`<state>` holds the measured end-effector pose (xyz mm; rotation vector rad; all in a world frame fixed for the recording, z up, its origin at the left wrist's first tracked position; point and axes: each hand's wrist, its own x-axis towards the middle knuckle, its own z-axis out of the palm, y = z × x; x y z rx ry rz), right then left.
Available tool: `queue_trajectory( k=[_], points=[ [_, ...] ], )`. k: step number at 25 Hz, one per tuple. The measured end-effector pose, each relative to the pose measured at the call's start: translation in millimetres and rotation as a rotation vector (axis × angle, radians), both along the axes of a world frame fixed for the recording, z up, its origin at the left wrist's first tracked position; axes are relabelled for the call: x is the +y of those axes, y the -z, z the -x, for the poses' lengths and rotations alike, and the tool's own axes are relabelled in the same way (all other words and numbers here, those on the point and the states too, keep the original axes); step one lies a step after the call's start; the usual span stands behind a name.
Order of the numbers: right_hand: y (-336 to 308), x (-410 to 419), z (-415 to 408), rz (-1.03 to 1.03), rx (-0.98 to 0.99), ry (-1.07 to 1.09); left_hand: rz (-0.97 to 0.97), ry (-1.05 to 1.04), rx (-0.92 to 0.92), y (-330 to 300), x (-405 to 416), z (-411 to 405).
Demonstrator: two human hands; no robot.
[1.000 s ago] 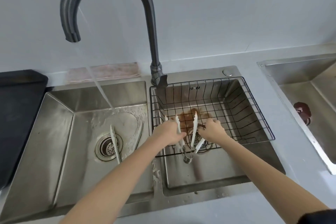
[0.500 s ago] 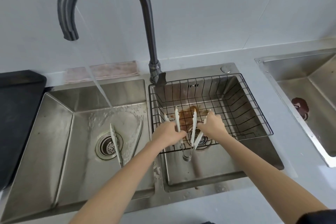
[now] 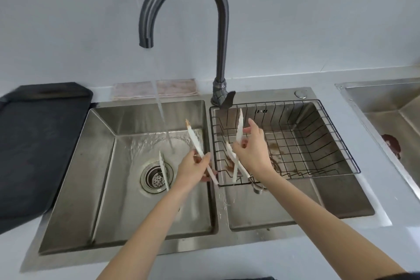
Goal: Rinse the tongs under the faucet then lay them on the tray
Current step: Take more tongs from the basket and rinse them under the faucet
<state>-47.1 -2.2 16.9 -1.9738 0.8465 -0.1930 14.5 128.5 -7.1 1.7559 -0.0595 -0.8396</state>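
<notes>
Tongs (image 3: 236, 152) with white arms are gripped in the right hand (image 3: 252, 150), held above the front-left corner of the wire basket (image 3: 318, 143), their arms spread and their metal hinge end low by the basket's front rim. A second white utensil arm (image 3: 200, 150) is pinched in the left hand (image 3: 193, 169), just left of the divider between the two sink basins, its stained tip pointing up toward the faucet (image 3: 220, 36). Water is seen falling from the faucet's spout into the left basin (image 3: 102, 166), left of both hands and not touching either held piece. Another pair of tongs (image 3: 164, 170) is lying across the left basin's drain strainer (image 3: 156, 177). The wire basket is set in the right basin (image 3: 295, 207), with brownish residue on its floor. A black tray (image 3: 34, 143) is placed on the counter left of the left basin. A folded cloth (image 3: 154, 90) is laid behind the left basin, against the wall. A separate steel sink (image 3: 386, 107) is visible at the right edge.
</notes>
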Motion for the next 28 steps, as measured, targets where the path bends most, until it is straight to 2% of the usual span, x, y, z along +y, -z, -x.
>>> queue_trajectory(
  k=[6,12,18,23,28],
  points=[
    [20,51,-37,-0.316,-0.001,-0.062,0.062,-0.208,0.028,9,64,-16],
    [48,79,-84,-0.720,0.023,-0.062,0.035,-0.244,-0.051,11,107,-45],
    [64,96,-127,-0.905,0.062,0.020,-0.009,-0.259,-0.086,11,120,-80],
    [75,98,-154,-1.109,0.045,0.271,-0.085,-0.215,-0.165,13,115,-99],
    [77,92,-170,-1.209,0.032,0.306,-0.098,-0.193,-0.157,18,118,-107]
  ],
)
